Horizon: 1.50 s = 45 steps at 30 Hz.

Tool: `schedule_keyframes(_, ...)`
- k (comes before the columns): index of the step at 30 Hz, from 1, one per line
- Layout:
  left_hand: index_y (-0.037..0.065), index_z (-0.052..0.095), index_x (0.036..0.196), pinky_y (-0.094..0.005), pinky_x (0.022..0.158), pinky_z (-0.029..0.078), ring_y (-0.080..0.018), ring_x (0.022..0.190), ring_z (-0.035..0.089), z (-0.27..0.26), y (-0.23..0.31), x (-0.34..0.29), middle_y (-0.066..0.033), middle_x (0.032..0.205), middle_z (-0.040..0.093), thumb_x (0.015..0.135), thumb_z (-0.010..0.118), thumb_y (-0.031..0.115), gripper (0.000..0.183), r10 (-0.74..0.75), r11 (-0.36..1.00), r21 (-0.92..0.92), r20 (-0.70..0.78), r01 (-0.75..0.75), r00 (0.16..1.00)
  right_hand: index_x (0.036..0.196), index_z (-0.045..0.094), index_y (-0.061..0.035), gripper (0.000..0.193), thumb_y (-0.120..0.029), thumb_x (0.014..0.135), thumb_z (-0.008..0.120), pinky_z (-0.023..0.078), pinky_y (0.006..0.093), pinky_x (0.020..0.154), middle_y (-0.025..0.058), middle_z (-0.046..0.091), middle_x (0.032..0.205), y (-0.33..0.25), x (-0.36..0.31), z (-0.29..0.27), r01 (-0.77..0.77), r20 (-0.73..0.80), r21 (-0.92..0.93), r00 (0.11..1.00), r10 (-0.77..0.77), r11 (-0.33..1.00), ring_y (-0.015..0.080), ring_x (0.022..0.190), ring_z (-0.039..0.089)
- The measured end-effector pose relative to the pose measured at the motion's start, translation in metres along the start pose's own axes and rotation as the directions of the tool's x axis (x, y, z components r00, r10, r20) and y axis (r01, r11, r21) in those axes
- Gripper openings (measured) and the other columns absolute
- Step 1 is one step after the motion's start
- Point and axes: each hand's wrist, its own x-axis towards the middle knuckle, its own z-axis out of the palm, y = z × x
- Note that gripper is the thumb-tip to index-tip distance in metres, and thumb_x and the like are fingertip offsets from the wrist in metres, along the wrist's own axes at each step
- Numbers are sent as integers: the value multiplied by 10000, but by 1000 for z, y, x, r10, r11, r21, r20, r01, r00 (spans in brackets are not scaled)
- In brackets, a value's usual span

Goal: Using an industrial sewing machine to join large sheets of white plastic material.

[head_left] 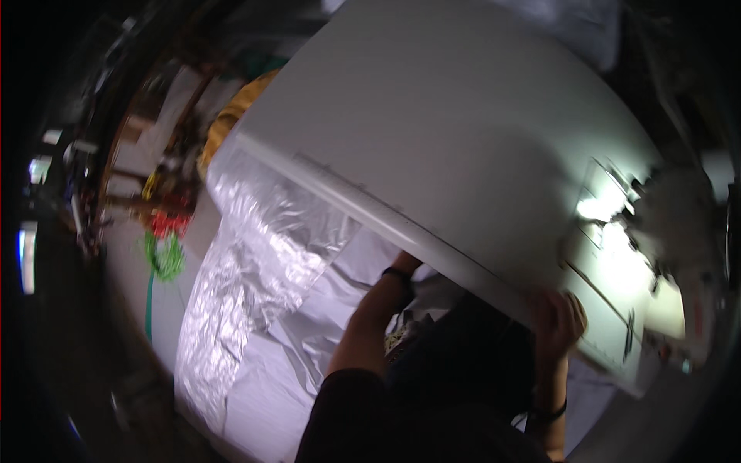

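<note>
My left forearm reaches up under the front edge of a pale work table [463, 100]. Of my left hand [408, 261] only a bit near the wrist shows; its fingers are hidden below the table edge. Farther right, my right hand [557, 320] rests at the same edge with its fingers curled and closed. What they hold, if anything, I cannot make out in the dim, blurred view. Shiny silvery fabric [255, 224] drapes from the table's left corner, and matt pale grey fabric [285, 370] lies beside and below it, near my left arm.
On the right of the table stands a sewing machine [679, 231] with a bright lamp [610, 208]. A small dark tool [629, 336] lies below it. To the left are a green bundle [166, 255], a red bundle [168, 223] and yellow-brown cloth [235, 112].
</note>
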Motion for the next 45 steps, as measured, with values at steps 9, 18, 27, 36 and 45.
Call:
schedule_keyframes(9,74,628,1125,-415,924,497,-350,1092,589,-19,23,7,-139,1138,631,754,633,58,371,-237,944,-264,-119,200,964,926,626,25,93,-55,918,578,370,374,536,110,543,704,5,-8,-4,46,145,-23,989,-42,999,248,607,504)
schedule_keyframes(18,2,588,1047,-384,940,461,-364,1050,585,-116,16,-75,-179,1079,600,723,569,-25,325,-38,812,-507,-540,-289,841,1105,613,-9,444,-167,730,790,445,461,990,168,634,1133,-28,-33,32,248,373,462,817,-440,852,348,1078,607)
schedule_keyframes(27,11,581,984,-433,941,435,-358,1064,562,-199,33,-190,-176,1064,608,742,460,11,270,119,700,-566,-508,-435,853,1426,400,-85,794,-165,733,780,298,448,1147,99,407,1480,-107,35,131,308,544,487,625,-560,817,348,1374,368)
schedule_keyframes(36,-36,614,935,-328,909,432,-250,982,565,-237,68,-221,-136,1029,591,739,416,16,283,-90,513,-652,-689,-559,720,1296,544,-56,553,-205,792,716,434,383,1001,129,622,1222,-104,9,142,-195,891,425,-79,-446,884,248,1186,560)
schedule_keyframes(45,37,528,803,-250,732,438,-131,849,524,-259,105,-181,-82,1023,541,898,432,90,145,-444,8,-577,-734,-816,515,1429,420,-39,524,-379,1030,433,417,376,1020,97,522,1347,-40,-84,119,-771,949,143,-70,-306,620,193,1206,510)
